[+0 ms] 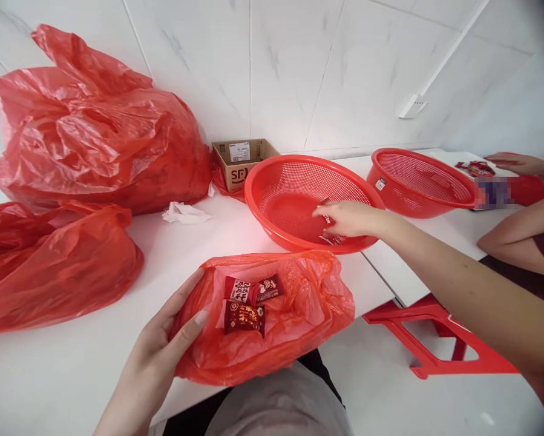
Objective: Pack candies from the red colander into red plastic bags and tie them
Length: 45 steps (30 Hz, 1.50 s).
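Note:
My left hand (165, 342) grips the left edge of an opened red plastic bag (308, 309), thumb on the inner side. Inside the bag lie a red snack packet (240, 290), a brown snack packet (268, 288) and a dark red one with gold print (244, 318). My right hand (348, 218) reaches into a red plastic colander basin (281, 206), its fingers closed around a small wrapped snack (325, 219) that is mostly covered. Just below those fingers, more small wrappers (330, 240) lie against the basin's near side.
A large stuffed red bag (99, 139) and a lower red bag (58, 260) stand at left. Behind are a cardboard box (239, 166) and crumpled tissue (185, 213). A second red basin (421, 181) and a co-worker's hands (521, 163) are at right, above a red stool (439, 339).

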Tool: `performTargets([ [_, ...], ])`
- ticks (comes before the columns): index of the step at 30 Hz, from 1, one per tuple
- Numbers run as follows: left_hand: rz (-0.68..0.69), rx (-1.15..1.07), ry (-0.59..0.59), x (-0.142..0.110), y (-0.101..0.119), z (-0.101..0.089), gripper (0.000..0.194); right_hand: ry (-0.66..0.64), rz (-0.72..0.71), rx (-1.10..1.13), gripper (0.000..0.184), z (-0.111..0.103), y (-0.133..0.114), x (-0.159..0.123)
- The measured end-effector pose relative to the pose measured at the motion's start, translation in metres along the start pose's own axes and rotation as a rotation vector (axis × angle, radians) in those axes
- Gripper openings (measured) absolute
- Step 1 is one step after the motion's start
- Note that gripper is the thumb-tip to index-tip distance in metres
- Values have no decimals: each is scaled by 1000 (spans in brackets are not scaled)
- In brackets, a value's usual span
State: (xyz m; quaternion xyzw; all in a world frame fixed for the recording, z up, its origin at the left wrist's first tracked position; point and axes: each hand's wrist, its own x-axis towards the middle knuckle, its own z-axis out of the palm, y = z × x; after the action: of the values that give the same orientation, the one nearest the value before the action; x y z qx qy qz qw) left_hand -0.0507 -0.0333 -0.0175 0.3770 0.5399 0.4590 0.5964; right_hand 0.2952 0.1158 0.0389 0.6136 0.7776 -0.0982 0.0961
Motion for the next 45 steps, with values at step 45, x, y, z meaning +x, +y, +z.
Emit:
performTargets([
  [45,-25,3,28,-3,1,-5,73,-196,131,39,59,19,42,48],
])
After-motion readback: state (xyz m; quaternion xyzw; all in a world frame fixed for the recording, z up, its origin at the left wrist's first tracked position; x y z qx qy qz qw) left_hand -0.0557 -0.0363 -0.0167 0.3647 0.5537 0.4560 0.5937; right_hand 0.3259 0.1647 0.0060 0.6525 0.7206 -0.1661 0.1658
